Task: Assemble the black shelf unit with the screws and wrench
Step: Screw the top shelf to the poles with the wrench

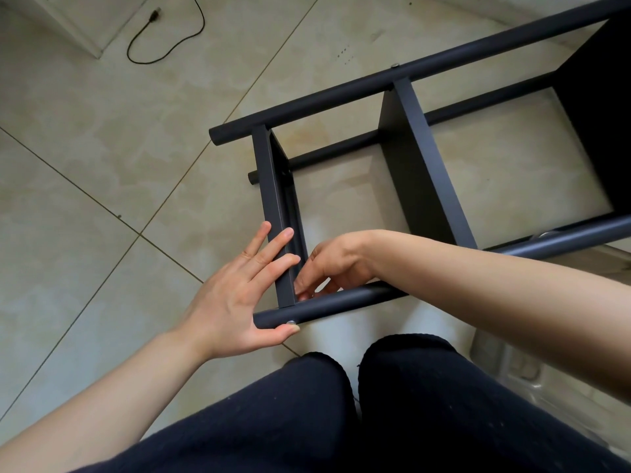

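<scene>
Right hand (pixel 329 264) fingertips pinched at inner corner where end panel (pixel 275 213) meets near tube (pixel 327 303); something small, likely nut, between them, cannot tell for sure; left hand (pixel 239 288) open, fingers flat on panel edge, thumb pressing screw (pixel 291 322) head under tube; shelf unit (pixel 420 158) lies on side on tiled floor (pixel 102 148); wrench not visible; judgement: keep thumb firm on screw, hold panel square, start thread by fingers before wrenching.
</scene>
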`<state>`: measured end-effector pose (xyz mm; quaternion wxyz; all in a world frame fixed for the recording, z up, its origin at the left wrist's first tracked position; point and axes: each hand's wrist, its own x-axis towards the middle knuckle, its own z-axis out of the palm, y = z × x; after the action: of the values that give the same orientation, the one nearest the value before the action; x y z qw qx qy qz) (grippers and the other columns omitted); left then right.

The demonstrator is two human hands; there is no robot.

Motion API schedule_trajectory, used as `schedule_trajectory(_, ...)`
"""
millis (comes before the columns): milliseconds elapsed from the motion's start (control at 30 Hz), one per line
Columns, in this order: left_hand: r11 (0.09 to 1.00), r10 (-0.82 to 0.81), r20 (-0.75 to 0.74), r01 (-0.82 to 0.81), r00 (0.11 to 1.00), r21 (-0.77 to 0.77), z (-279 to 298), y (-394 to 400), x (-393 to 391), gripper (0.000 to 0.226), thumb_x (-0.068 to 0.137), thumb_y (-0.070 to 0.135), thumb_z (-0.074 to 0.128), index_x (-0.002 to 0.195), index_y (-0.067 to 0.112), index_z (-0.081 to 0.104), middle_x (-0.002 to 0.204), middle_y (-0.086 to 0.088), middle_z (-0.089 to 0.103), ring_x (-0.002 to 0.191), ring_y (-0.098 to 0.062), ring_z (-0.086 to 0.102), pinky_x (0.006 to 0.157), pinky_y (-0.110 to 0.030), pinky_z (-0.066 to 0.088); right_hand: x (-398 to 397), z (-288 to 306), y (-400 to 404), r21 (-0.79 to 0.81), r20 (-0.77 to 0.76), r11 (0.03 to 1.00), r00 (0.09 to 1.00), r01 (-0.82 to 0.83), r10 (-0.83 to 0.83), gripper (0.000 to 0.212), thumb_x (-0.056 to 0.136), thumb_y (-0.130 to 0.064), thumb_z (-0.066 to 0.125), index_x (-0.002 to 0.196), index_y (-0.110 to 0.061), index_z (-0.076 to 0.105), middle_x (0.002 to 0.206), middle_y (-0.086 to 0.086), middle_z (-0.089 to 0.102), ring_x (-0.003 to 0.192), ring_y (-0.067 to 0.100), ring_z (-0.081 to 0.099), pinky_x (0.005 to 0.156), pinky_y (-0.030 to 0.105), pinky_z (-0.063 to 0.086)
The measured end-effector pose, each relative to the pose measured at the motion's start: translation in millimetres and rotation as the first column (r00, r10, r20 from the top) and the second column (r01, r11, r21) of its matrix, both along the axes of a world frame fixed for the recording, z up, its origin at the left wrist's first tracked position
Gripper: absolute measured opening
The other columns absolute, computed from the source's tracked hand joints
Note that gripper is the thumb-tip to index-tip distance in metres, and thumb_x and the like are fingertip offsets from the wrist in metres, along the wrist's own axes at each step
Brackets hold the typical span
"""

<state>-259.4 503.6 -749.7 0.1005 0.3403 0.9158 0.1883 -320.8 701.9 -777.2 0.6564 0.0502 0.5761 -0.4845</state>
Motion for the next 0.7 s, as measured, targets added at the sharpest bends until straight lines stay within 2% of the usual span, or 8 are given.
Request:
schedule_trajectory(100, 1.000, 0.003, -0.004, -0.003, 1.000, 0.003, -0.2, -0.2, 0.2, 0.080, 0.077, 0.064, 0.063, 0.142, 0.022, 0.042, 0.168, 0.006, 0.016, 0.156, -0.024, 0.010, 0.081, -0.043, 0.059, 1.4, -2.1, -3.1, 0.037, -0.026, 0.999, 1.000, -0.007, 0.008, 0.018, 0.095, -0.011, 0.060, 0.077, -0.009, 0.064, 0.078, 0.003, 0.063, 0.071, 0.013, 0.060, 0.076, 0.025, 0.050)
schedule_trajectory(200, 1.000, 0.002, -0.010, -0.002, 1.000, 0.008, -0.4, 0.3, -0.5, 0.080, 0.077, 0.064, 0.063, 0.142, 0.021, 0.043, 0.168, 0.005, 0.017, 0.156, -0.024, 0.010, 0.081, -0.042, 0.059, 1.4, -2.6, -4.4, 0.053, -0.041, 0.998, 0.998, -0.041, 0.043, 0.019, 0.095, -0.013, 0.060, 0.076, -0.010, 0.063, 0.081, 0.005, 0.060, 0.079, 0.016, 0.057, 0.081, 0.027, 0.048)
schedule_trajectory(300, 1.000, -0.002, -0.013, 0.002, 1.000, 0.006, -1.2, -0.2, -0.2, 0.081, 0.077, 0.064, 0.063, 0.142, 0.021, 0.044, 0.168, 0.004, 0.018, 0.156, -0.025, 0.011, 0.082, -0.039, 0.058, 1.2, -2.0, -5.0, 0.071, -0.052, 0.996, 0.997, -0.054, 0.058, 0.020, 0.093, -0.012, 0.062, 0.074, -0.011, 0.063, 0.078, 0.003, 0.060, 0.070, 0.014, 0.058, 0.070, 0.023, 0.049)
schedule_trajectory(433, 1.000, -0.011, -0.023, 0.011, 1.000, 0.013, -3.6, -1.1, -1.3, 0.081, 0.077, 0.065, 0.063, 0.142, 0.021, 0.044, 0.168, 0.004, 0.018, 0.156, -0.026, 0.011, 0.085, -0.037, 0.054, -0.2, -3.0, -1.2, 0.024, -0.036, 0.999, 0.999, -0.034, 0.035, 0.019, 0.093, -0.011, 0.062, 0.075, -0.010, 0.066, 0.078, 0.003, 0.064, 0.078, 0.014, 0.058, 0.080, 0.027, 0.047)
schedule_trajectory(600, 1.000, 0.000, -0.007, 0.000, 1.000, 0.021, -3.6, -0.6, -0.9, 0.081, 0.077, 0.065, 0.063, 0.143, 0.022, 0.043, 0.168, 0.004, 0.018, 0.156, -0.026, 0.010, 0.084, -0.041, 0.058, -0.5, -4.1, -0.2, 0.028, -0.047, 1.000, 0.999, -0.013, 0.015, 0.018, 0.091, -0.008, 0.065, 0.073, -0.010, 0.067, 0.068, 0.000, 0.067, 0.071, 0.012, 0.060, 0.074, 0.025, 0.049)
schedule_trajectory(700, 1.000, 0.007, 0.008, -0.007, 1.000, 0.019, -2.4, -0.4, -0.4, 0.081, 0.077, 0.064, 0.063, 0.144, 0.023, 0.042, 0.169, 0.005, 0.015, 0.156, -0.024, 0.007, 0.086, -0.042, 0.058, 2.3, -3.1, -4.1, 0.037, -0.073, 0.999, 0.997, -0.016, 0.019, 0.012, 0.089, -0.006, 0.064, 0.077, -0.007, 0.064, 0.074, 0.005, 0.065, 0.074, 0.016, 0.061, 0.078, 0.028, 0.051)
